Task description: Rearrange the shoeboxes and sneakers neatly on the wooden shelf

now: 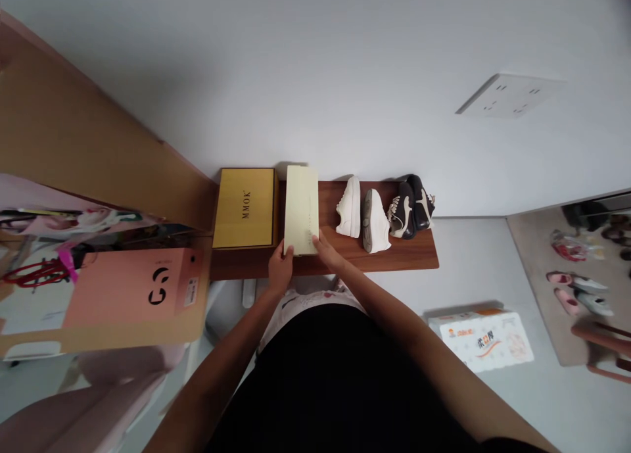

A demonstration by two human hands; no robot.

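A narrow cream shoebox [302,203] stands on the brown wooden shelf [414,262], its long side running toward the wall. My left hand [280,266] grips its near left corner, thumb on the top. At the near right corner, my right hand [325,250] is closed on the same box, thumb also on top. Left of it sits a yellow box [245,206] marked MMOK. To the right are a white sneaker [350,206] and another white sneaker [377,223] tipped on its side. Beyond them is a pair of dark brown sneakers [405,210].
A cardboard panel [98,124] rises on the left. Below it, a pink box [131,287] lies on a desk among cables. A white tissue pack [486,341] rests on the floor at right. A socket plate [513,95] is on the wall. A mirror [547,242] stands far right.
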